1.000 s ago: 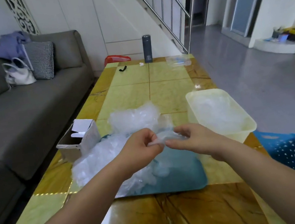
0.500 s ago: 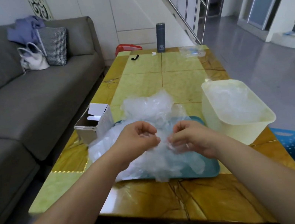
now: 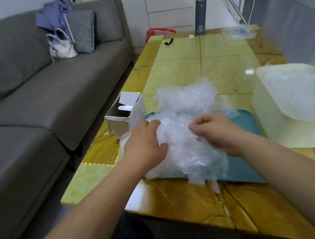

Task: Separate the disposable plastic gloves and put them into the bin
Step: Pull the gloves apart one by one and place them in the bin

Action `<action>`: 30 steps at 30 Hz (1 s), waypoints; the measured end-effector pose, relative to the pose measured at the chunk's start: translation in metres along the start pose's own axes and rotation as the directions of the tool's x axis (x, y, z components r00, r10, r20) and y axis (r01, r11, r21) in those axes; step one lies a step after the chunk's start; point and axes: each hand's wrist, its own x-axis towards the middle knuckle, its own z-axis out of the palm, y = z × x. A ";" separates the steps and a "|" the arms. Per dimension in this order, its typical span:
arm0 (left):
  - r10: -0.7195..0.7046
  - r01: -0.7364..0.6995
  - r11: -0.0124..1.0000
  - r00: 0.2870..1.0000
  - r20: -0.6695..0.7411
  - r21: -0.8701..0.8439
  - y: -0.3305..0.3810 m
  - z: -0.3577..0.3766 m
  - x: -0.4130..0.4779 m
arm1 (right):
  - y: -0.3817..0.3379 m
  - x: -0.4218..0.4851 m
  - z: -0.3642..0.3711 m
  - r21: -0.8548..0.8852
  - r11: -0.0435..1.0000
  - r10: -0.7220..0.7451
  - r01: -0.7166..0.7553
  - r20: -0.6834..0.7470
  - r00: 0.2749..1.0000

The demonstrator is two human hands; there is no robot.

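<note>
Pile of crumpled clear disposable plastic gloves (image 3: 185,114) sits on flat teal plastic tray (image 3: 244,167), near edge of glossy yellow-green tiled table (image 3: 226,62). Some film hangs over the tray's front edge.

Left hand (image 3: 145,142): fingers and thumb curled into the left side of the pile, gripping film. Right hand (image 3: 215,132): fingers curled, pinching film on the right side. The hands are apart with the pile between them; can't tell whether they hold one glove or several.

Pale translucent rectangular plastic bin (image 3: 300,133) is just right of the tray, on the table, with clear film already inside. Open cardboard box (image 3: 119,123) touches the pile's left side. Dark grey cylindrical flask (image 3: 198,16) stands upright at the far end of the table. Grey fabric sofa (image 3: 23,96) runs along the left.
</note>
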 end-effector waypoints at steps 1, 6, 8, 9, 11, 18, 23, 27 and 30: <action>-0.022 0.023 0.999 0.999 0.040 -0.047 -0.002 0.010 0.000 | 0.000 -0.003 -0.003 -0.056 0.998 -0.030 0.029 -0.016 0.999; 0.006 0.010 0.960 0.998 0.058 -0.280 0.024 0.046 0.013 | -0.002 -0.026 -0.032 -0.238 0.966 -0.124 0.100 -0.087 0.988; 0.063 -0.054 0.935 0.998 0.016 -0.350 0.040 0.053 0.016 | -0.002 -0.032 -0.045 -0.264 0.958 -0.143 0.110 -0.110 0.984; 0.096 -0.094 0.924 0.995 -0.012 -0.371 0.049 0.054 0.018 | -0.002 -0.036 -0.052 -0.265 0.958 -0.147 0.109 -0.126 0.981; 0.125 -0.136 0.904 0.991 -0.054 -0.405 0.056 0.049 0.018 | 0.000 -0.042 -0.062 -0.242 0.965 -0.139 0.104 -0.133 0.981; -0.083 -0.070 0.712 0.980 -0.183 -0.698 0.057 -0.030 0.013 | -0.009 -0.052 -0.077 -0.288 0.955 -0.059 0.067 0.037 0.998; 0.141 0.290 0.087 0.943 0.300 -0.953 0.072 -0.063 -0.015 | -0.025 -0.067 -0.077 -0.070 0.984 -0.153 0.166 0.167 0.974; 0.159 0.443 0.140 0.872 0.462 -0.885 0.070 -0.036 -0.030 | -0.019 -0.085 -0.084 0.057 0.989 -0.146 0.137 0.248 0.958; 0.179 0.500 0.175 0.831 0.527 -0.848 0.077 -0.017 -0.041 | -0.008 -0.093 -0.087 0.103 0.991 -0.104 0.080 0.254 0.962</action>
